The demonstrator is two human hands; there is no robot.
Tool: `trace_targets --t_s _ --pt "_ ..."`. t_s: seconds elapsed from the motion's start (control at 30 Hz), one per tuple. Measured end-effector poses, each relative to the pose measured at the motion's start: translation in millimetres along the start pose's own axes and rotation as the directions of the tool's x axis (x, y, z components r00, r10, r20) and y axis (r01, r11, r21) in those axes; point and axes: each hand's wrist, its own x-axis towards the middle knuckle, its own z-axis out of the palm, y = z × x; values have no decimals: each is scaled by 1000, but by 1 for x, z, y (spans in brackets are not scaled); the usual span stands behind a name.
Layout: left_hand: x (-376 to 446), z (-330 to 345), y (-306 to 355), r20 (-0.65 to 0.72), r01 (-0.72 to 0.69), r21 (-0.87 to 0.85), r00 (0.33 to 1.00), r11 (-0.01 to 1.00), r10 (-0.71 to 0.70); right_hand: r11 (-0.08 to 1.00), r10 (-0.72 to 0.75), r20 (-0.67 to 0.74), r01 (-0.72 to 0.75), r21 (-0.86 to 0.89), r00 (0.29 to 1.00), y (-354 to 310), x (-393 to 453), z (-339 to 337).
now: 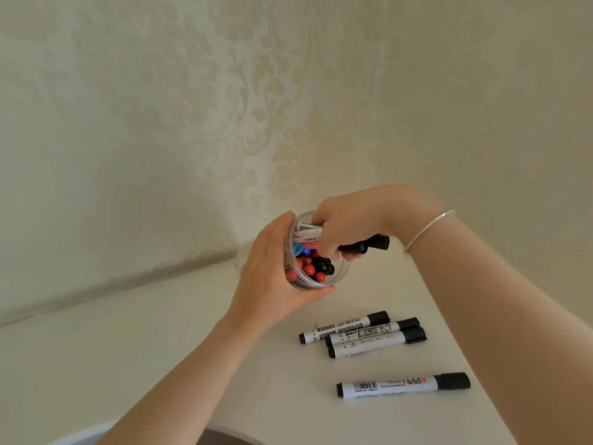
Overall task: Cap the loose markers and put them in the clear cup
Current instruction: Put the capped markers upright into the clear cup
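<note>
My left hand (272, 268) is wrapped round the side of the clear cup (308, 284), fingers over the far rim and thumb under the near rim, tipping its mouth toward me above the tabletop (160, 348), not far from the wall edge. My right hand (346, 226) is curled tight round a small bundle of markers (365, 245): their white barrels reach into the mouth of the cup while the black caps stick out past my fingers on the right. I judge this bundle to be halfway in, not yet let go.

Inside the cup I can see a crowd of capped ends (316, 268), red, black and blue, so a good part of the job looks done already.

What is left lies on the tabletop nearer to me. Three markers (362, 335) lie side by side, touching, below the cup, and a fourth marker (404, 384) lies alone toward the near right edge. All four appear to have black caps on their right ends, so as far as I can tell they only need lifting and dropping in. Whether any loose cap lies out of sight, I cannot say.
</note>
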Motion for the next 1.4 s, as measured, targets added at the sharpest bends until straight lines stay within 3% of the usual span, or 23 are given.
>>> trace_targets --t_s 0.07,0.13,0.23,0.3,0.4,0.5,0.57,0.67,0.7,0.73,0.8,0.9,1.03,1.1,1.23,1.33,1.4 --pt "-1 1 0 -8 23 -17 1000 1000 -24 998 -11 -51 8 -63 999 -3 0 2" --pt "-1 1 -2 -13 55 -32 998 998 -55 999 -32 -89 32 -6 996 1 0 3" --pt "-2 -2 -4 -6 49 1 999 999 -49 979 -61 -173 93 182 983 13 2 6" --pt "-2 -2 -3 17 24 30 1000 999 -25 931 -59 -111 95 353 992 18 4 9" --pt "-3 1 2 50 21 24 999 999 -23 971 -44 -64 58 233 997 16 8 14" --pt "-1 4 1 35 35 -11 999 999 -35 977 -60 -117 83 199 991 12 9 18" --pt "-1 3 -2 35 44 -8 998 999 -44 921 -98 -126 138 365 987 17 9 19" --pt "-2 0 -4 27 56 6 998 998 -56 686 -99 -195 209 697 976 26 11 22" --pt "-2 0 -3 27 72 0 997 997 -72 653 -59 -250 227 722 966 25 13 26" --pt "-1 0 -3 29 87 -7 996 996 -87 689 1 -331 239 685 944 24 17 29" --pt "-1 1 -3 30 100 -14 995 995 -100 811 114 -513 218 542 851 19 23 38" --pt "0 1 -3 37 134 -38 990 990 -133 880 193 -755 230 416 627 8 28 51" --pt "3 3 8 44 118 -132 993 984 -113 948 71 -966 286 143 247 2 44 71" --pt "5 5 13 62 89 -142 995 986 -81 948 51 -985 303 100 165 1 52 75" --pt "5 5 12 51 92 -144 995 985 -86 896 71 -971 412 164 230 2 59 77" --pt "2 4 5 31 122 -120 992 985 -119 724 211 -918 577 378 336 6 50 65" --pt "2 3 2 35 161 -143 987 977 -158 629 205 -897 649 428 392 13 42 55"
